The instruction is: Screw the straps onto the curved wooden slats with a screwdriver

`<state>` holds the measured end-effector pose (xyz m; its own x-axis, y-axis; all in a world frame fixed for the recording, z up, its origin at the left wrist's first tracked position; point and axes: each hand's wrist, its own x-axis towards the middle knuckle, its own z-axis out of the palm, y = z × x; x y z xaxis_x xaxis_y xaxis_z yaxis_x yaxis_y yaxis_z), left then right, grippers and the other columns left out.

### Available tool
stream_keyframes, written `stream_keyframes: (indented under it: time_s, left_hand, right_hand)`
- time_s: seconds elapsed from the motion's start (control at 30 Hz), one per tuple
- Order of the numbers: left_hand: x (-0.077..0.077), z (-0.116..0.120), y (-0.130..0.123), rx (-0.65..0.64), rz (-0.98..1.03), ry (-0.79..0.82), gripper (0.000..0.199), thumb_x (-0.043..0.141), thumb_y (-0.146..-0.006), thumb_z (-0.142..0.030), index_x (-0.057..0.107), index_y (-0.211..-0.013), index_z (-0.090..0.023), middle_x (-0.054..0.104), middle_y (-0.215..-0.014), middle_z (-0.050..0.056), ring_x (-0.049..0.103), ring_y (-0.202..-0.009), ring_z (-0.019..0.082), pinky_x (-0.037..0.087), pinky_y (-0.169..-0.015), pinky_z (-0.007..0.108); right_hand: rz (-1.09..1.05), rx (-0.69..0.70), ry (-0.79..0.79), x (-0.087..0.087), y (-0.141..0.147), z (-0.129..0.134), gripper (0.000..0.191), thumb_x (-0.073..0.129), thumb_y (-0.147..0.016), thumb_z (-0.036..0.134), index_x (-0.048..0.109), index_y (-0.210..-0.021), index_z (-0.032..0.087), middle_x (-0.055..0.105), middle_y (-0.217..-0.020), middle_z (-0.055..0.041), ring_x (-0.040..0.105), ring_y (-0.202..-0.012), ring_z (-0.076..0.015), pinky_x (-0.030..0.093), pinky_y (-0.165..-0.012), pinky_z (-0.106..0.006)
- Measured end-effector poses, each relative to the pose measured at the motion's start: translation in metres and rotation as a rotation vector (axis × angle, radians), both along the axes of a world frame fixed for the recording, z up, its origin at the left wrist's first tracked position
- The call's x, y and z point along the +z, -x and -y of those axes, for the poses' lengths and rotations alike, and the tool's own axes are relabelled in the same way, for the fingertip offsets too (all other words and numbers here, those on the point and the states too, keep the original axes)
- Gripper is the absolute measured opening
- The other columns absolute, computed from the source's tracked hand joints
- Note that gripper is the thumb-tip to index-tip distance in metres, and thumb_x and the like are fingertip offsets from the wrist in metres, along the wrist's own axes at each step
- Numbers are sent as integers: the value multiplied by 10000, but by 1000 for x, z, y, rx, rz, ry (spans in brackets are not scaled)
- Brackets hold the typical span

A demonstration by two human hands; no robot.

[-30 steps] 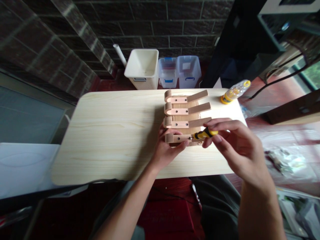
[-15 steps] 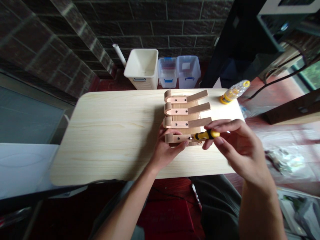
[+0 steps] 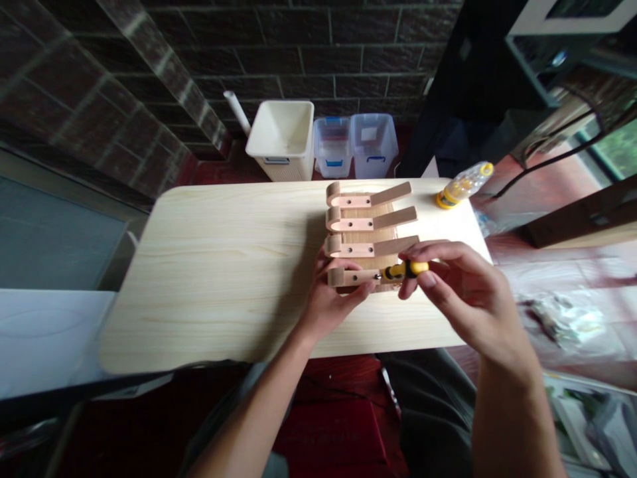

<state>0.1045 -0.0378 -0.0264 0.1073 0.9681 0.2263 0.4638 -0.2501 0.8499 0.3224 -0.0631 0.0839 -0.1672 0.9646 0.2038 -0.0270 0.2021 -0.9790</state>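
Observation:
On the right half of the pale table (image 3: 213,265) is a wooden rack (image 3: 358,249) with several parallel hooked arms, each with dark screws. My left hand (image 3: 331,302) is closed round the nearest arm (image 3: 343,277), thumb on its front side and fingers behind. In my right hand (image 3: 462,285) a short yellow and black screwdriver (image 3: 405,269) is pinched between thumb and fingers. Its tip meets a screw near the middle of that nearest arm. The screwdriver lies nearly level in the picture, handle to the right.
A clear bottle-shaped container with yellow ends (image 3: 465,186) lies at the table's back right corner. Behind the table stand a cream bin (image 3: 281,139) and two clear plastic boxes (image 3: 333,146). A white panel (image 3: 50,338) is at the left, and plastic wrapping (image 3: 565,315) lies at the right.
My right hand and the screwdriver have moved slightly left. The left hand keeps its hold on the nearest arm. The whole view has shifted a little.

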Motion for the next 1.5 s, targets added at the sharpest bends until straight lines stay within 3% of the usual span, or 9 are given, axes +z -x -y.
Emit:
stream_keyframes:
  time_s: [0.13, 0.27, 0.43, 0.67, 0.83, 1.1, 1.33, 1.5]
  left_hand:
    - [0, 1, 0, -8, 5, 9, 284, 868, -856, -441, 726, -1002, -242, 722, -1096, 79, 630, -1326, 322, 546, -1120, 469]
    - [2, 1, -1, 4, 6, 14, 275, 875, -847, -430, 733, -992, -244, 709, -1180, 92, 598, -1380, 335, 525, -1157, 490]
    - [2, 1, -1, 16, 4, 14, 278, 879, -844, -436, 742, -995, -248, 705, -1221, 98, 600, -1382, 337, 531, -1156, 497]
    - [0, 0, -1, -3, 2, -14, 268, 872, -854, -435, 732, -982, -247, 730, -1087, 78, 617, -1355, 339, 516, -1168, 517]
    - [3, 0, -1, 10, -1, -4, 274, 876, -846, -438, 738, -982, -244, 723, -1162, 89, 614, -1357, 333, 535, -1150, 490]
    - [4, 0, -1, 7, -3, 46, 300, 866, -843, -484, 745, -961, -236, 716, -1177, 104, 628, -1334, 331, 545, -1135, 481]
    - [3, 0, -1, 13, 6, 34, 288, 877, -832, -463, 746, -972, -248, 727, -1138, 85, 634, -1323, 323, 539, -1141, 482]
    - [2, 0, -1, 7, -3, 35, 287, 873, -841, -464, 739, -991, -259, 734, -1146, 87, 617, -1355, 331, 537, -1145, 497]
  right_hand:
    - [-15, 5, 12, 0, 1, 2, 174, 718, -1043, 181, 764, -1176, 284, 720, -1219, -35, 776, -842, -133, 659, -846, -306]
    - [-30, -5, 38, -1, -3, 4, 189, 705, -1052, 192, 766, -1208, 280, 729, -1274, -61, 792, -878, -161, 657, -867, -336]
    - [-34, 5, 47, 0, -5, 2, 199, 723, -1036, 162, 766, -1190, 282, 730, -1218, -35, 777, -852, -135, 652, -820, -291]
    - [-38, -15, 28, -2, -6, 0, 186, 738, -1026, 167, 747, -1171, 283, 710, -1208, -25, 766, -839, -128, 647, -818, -289]
    - [-35, -5, 32, -2, -6, 3, 178, 715, -1042, 180, 750, -1187, 277, 735, -1289, -53, 778, -865, -147, 663, -840, -319]
    - [-45, -41, 48, 2, -8, 1, 167, 763, -1010, 168, 736, -1130, 281, 744, -1172, -13, 764, -861, -125, 660, -819, -267]
    - [-10, -45, 21, 2, -4, 2, 217, 748, -1018, 172, 748, -1194, 301, 712, -1239, -29, 748, -791, -126, 654, -753, -304]
    - [-15, 10, 48, 3, -4, 4, 163, 705, -1051, 196, 774, -1173, 279, 734, -1361, -70, 773, -799, -139, 674, -809, -348]
